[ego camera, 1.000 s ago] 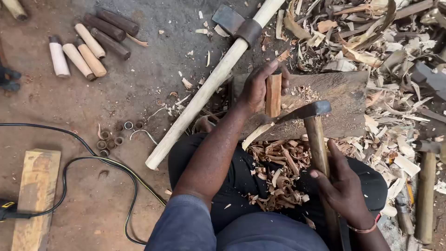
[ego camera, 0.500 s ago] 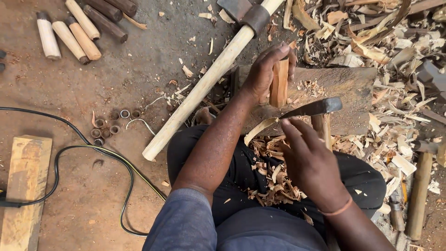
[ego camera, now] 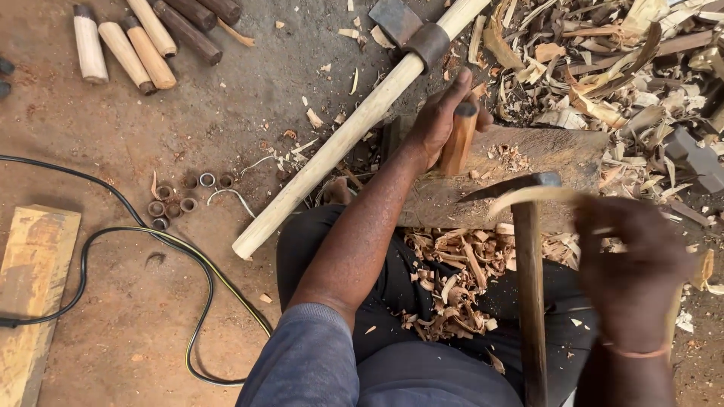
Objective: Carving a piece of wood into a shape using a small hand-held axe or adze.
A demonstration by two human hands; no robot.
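My left hand (ego camera: 436, 124) grips a short brown wooden piece (ego camera: 458, 143) and stands it upright on a flat wooden block (ego camera: 558, 162). A small adze (ego camera: 530, 301) leans against the block's near edge, its metal head (ego camera: 507, 185) on the block, with no hand on its handle. My right hand (ego camera: 633, 275) is blurred, to the right of the adze handle. It pinches a long pale curved wood strip (ego camera: 537, 195) that reaches over the adze head.
A long pale tool handle (ego camera: 339, 143) with a metal head (ego camera: 411, 29) lies diagonally to the left. Turned wooden handles (ego camera: 128, 45) lie top left, metal rings (ego camera: 181, 200) and a black cable (ego camera: 136, 241) on the dirt floor, a plank (ego camera: 30, 294) far left. Shavings (ego camera: 603, 68) pile at the right.
My right hand let go of the adze handle, reached up to the block's edge, took the pale strip and swung it right. My left hand kept the wooden piece upright.
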